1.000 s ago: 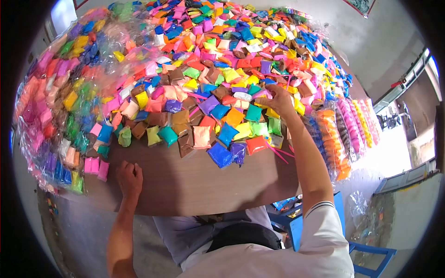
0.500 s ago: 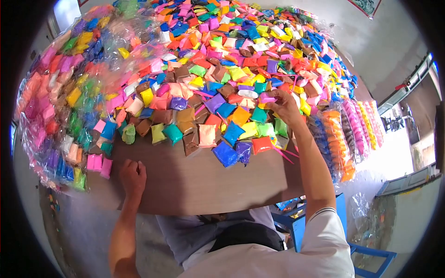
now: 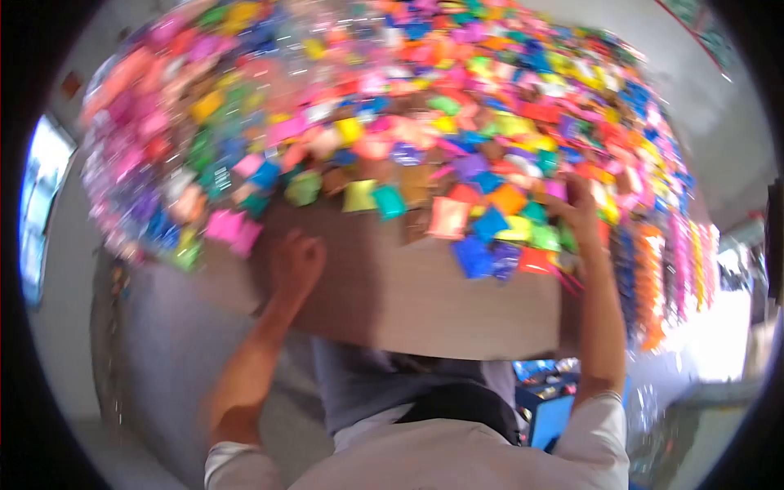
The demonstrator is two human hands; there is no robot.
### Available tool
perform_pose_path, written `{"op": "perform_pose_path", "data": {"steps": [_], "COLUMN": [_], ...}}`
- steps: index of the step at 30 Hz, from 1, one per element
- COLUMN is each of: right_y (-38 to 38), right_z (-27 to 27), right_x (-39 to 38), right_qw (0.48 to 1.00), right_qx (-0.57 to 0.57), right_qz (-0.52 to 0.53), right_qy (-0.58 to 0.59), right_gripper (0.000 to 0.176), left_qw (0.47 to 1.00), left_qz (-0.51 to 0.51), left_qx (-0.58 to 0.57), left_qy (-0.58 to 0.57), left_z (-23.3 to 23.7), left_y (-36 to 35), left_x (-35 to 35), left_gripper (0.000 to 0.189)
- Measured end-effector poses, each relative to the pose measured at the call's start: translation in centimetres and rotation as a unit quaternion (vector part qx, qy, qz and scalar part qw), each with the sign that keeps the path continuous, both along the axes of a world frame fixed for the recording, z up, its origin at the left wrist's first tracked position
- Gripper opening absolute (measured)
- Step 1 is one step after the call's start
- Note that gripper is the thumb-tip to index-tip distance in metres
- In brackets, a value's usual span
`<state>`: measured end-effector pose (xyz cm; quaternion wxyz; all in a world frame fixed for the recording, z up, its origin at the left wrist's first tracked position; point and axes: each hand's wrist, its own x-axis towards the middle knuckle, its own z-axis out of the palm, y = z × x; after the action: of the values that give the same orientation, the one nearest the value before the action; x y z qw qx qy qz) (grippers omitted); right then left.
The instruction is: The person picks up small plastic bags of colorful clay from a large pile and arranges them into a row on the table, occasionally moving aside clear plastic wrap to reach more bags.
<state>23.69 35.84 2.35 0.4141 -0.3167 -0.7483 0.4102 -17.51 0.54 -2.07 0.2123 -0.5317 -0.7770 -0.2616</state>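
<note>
At the right front of a heap of small coloured packets (image 3: 490, 200), my right hand (image 3: 578, 208) has its fingers closed on a pink packet (image 3: 555, 189). Blue, orange, green and red packets lie just left of that hand. My left hand (image 3: 297, 258) hovers by the bare brown table (image 3: 343, 278), fingers curled in with nothing visible in them. Closest to it are a pink packet group (image 3: 233, 231) on its left and a light green packet (image 3: 303, 188) above. Motion blur softens the whole picture.
Clear plastic bags of packets (image 3: 139, 171) are piled along the left side. Rows of bagged packets (image 3: 651, 282), orange, blue, pink and yellow, stand at the right edge. A blue chair (image 3: 551, 416) is beside me below the table.
The view has swung left, so the table and heap sit further right in the picture. My left hand has risen slightly nearer the heap. My right hand stays at the pink packet.
</note>
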Motion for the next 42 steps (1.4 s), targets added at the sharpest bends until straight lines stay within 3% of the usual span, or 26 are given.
{"op": "perform_pose_path", "data": {"steps": [1,2,5,7,13,17,18,20,25,32,36,42], "right_y": [-1.1,-1.2,0.1,-1.1,-1.1,-1.1,-2.0,-1.0,-2.8,-0.1,-1.8,-1.1], "right_z": [1.7,1.5,0.7,2.0,0.8,0.8,1.6,0.4,2.0,-0.6,2.3,2.8], "right_x": [-0.4,-0.5,0.2,-0.4,-0.7,-0.2,-0.6,-0.3,-1.0,1.0,0.5,0.9], "right_qw": [0.997,0.997,0.990,0.983,0.997,0.996,0.990,0.994,0.993,0.993,0.996,0.987], "right_qx": [-0.073,-0.082,-0.077,-0.103,-0.073,-0.048,-0.017,-0.062,-0.118,-0.086,-0.071,-0.142], "right_qz": [0.032,0.005,-0.033,-0.061,-0.006,-0.022,-0.080,-0.048,0.000,-0.059,-0.046,-0.078], "right_qy": [-0.015,-0.011,-0.116,-0.137,-0.011,-0.071,-0.114,-0.082,-0.009,-0.050,0.001,-0.018], "right_gripper": [0.060,0.062,0.040,0.036,0.029,0.023,0.025,0.035,0.032,0.029,0.023,0.018], "left_qw": [0.997,0.999,0.997,0.999,0.999,0.998,0.998,0.997,0.998,0.998,0.998,0.998], "left_qz": [0.000,0.005,0.032,0.018,0.017,-0.001,-0.002,0.013,0.018,0.014,0.021,0.018], "left_qx": [-0.062,-0.036,-0.058,-0.031,-0.026,-0.039,-0.042,-0.058,-0.051,-0.058,-0.057,-0.059], "left_qy": [-0.056,-0.037,-0.039,-0.025,-0.028,-0.049,-0.046,-0.042,-0.037,-0.030,-0.022,-0.020], "left_z": [2.2,1.7,2.5,2.1,2.0,2.1,1.9,2.0,2.4,2.3,1.9,2.2], "left_y": [-0.2,0.1,0.0,0.2,0.3,0.0,0.2,0.3,0.2,0.3,0.4,0.3], "left_x": [0.9,0.7,1.0,0.9,0.9,1.0,0.9,1.1,1.2,1.2,1.1,1.1], "left_gripper": [0.019,0.020,0.019,0.019,0.020,0.020,0.021,0.024,0.027,0.029,0.028,0.029]}}
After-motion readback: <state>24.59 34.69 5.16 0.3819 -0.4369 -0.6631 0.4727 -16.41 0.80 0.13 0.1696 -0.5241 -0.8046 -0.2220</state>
